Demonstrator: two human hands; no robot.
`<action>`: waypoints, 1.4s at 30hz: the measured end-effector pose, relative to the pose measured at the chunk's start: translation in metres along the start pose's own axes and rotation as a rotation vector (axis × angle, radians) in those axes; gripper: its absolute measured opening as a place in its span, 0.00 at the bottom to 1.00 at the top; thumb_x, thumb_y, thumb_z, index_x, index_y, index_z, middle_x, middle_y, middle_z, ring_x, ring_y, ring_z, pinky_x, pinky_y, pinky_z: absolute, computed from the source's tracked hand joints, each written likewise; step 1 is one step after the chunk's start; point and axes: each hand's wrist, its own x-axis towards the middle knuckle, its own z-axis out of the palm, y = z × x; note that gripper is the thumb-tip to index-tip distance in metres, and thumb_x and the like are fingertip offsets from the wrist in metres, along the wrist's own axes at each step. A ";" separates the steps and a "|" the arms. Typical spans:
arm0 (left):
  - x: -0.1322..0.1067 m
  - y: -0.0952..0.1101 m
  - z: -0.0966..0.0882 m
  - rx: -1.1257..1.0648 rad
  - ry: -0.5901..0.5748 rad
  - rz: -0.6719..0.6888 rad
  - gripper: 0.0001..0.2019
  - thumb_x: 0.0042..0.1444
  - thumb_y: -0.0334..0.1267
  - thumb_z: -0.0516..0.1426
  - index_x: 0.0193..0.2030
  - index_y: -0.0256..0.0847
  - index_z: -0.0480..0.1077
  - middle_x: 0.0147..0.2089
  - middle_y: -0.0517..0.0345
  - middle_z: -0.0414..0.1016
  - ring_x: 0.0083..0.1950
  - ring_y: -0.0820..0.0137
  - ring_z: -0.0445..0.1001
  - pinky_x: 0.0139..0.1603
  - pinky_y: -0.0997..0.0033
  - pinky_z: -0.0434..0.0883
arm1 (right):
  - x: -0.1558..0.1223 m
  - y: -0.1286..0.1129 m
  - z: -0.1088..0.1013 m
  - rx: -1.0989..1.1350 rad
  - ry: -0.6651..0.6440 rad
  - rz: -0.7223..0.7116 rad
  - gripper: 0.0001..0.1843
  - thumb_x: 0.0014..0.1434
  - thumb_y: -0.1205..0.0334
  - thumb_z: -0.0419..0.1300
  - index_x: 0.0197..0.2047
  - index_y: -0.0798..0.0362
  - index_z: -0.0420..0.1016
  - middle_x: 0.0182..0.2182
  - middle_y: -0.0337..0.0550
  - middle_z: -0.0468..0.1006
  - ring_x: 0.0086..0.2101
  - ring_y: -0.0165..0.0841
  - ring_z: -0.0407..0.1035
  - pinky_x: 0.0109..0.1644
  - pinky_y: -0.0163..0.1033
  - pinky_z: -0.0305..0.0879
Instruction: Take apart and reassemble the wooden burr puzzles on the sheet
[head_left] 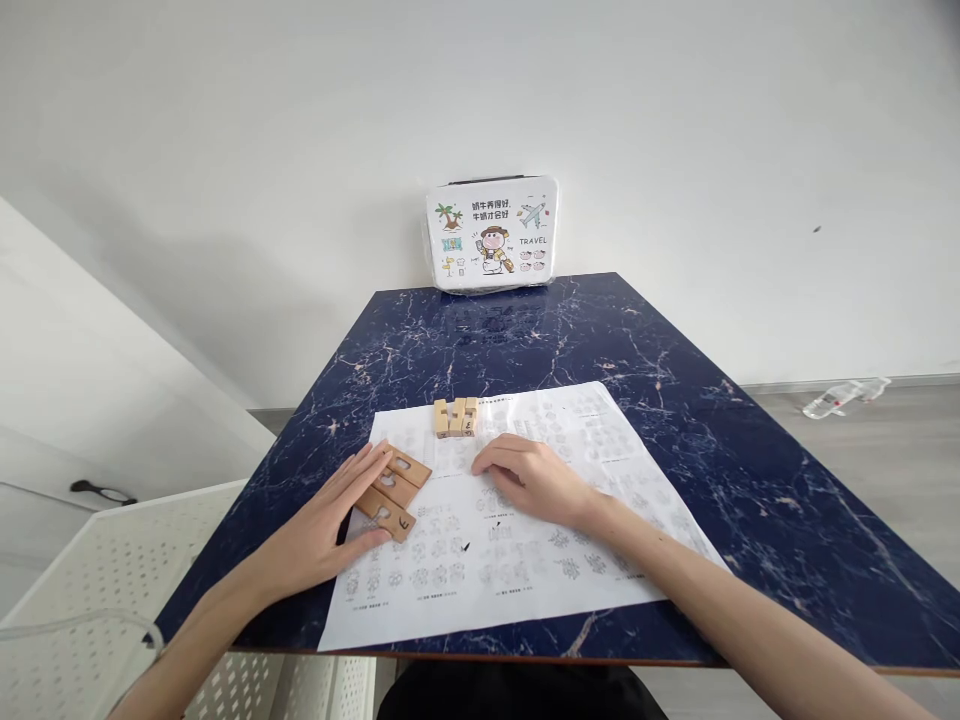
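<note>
My left hand lies spread over slotted wooden boards on the paper sheet, hiding their left ends; my right hand curls beside them, palm hidden, so I can't tell whether it grips anything. Most print is illegible, but the glossy white case reads "TRAVEL", beyond notched pale blocks.

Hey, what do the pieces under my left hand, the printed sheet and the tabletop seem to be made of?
Pieces: probably wood, smooth, from their tan-brown colour. Printed sheet: likely paper, thin and white. Tabletop: glossy, since it mirrors the white case; its pale veins suggest marble or a printed imitation.
</note>
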 end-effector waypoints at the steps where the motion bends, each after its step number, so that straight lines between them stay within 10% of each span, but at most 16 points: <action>1: 0.004 -0.006 -0.004 0.011 -0.029 0.010 0.42 0.69 0.53 0.59 0.82 0.59 0.40 0.83 0.55 0.46 0.82 0.48 0.49 0.76 0.42 0.61 | 0.000 0.000 0.000 -0.001 0.000 0.000 0.16 0.68 0.75 0.52 0.46 0.50 0.80 0.46 0.45 0.84 0.46 0.38 0.78 0.52 0.46 0.77; 11: 0.034 0.029 0.012 -0.022 0.098 -0.038 0.30 0.67 0.56 0.60 0.73 0.57 0.64 0.73 0.53 0.66 0.72 0.49 0.65 0.69 0.43 0.71 | 0.001 0.001 0.002 0.005 -0.005 -0.008 0.17 0.69 0.75 0.52 0.47 0.50 0.80 0.46 0.44 0.84 0.47 0.37 0.78 0.54 0.46 0.76; 20: 0.024 0.035 0.026 -0.126 0.201 -0.146 0.32 0.67 0.57 0.59 0.73 0.50 0.58 0.69 0.44 0.63 0.68 0.50 0.68 0.65 0.48 0.72 | -0.001 0.000 0.001 0.004 0.005 -0.008 0.17 0.69 0.74 0.52 0.47 0.49 0.80 0.46 0.45 0.83 0.47 0.38 0.77 0.52 0.47 0.77; 29: 0.012 0.030 0.024 0.010 0.338 -0.174 0.18 0.71 0.56 0.52 0.39 0.44 0.67 0.39 0.55 0.74 0.42 0.59 0.74 0.49 0.55 0.71 | -0.003 0.001 0.002 0.008 -0.011 0.002 0.16 0.70 0.72 0.51 0.47 0.48 0.80 0.47 0.44 0.84 0.49 0.37 0.78 0.54 0.48 0.77; 42: 0.009 0.032 0.025 -0.038 0.317 -0.050 0.17 0.71 0.52 0.55 0.37 0.43 0.68 0.35 0.59 0.76 0.37 0.65 0.74 0.44 0.61 0.70 | -0.003 -0.002 0.000 0.013 -0.030 0.015 0.16 0.71 0.71 0.51 0.48 0.48 0.80 0.48 0.45 0.83 0.49 0.38 0.77 0.54 0.49 0.78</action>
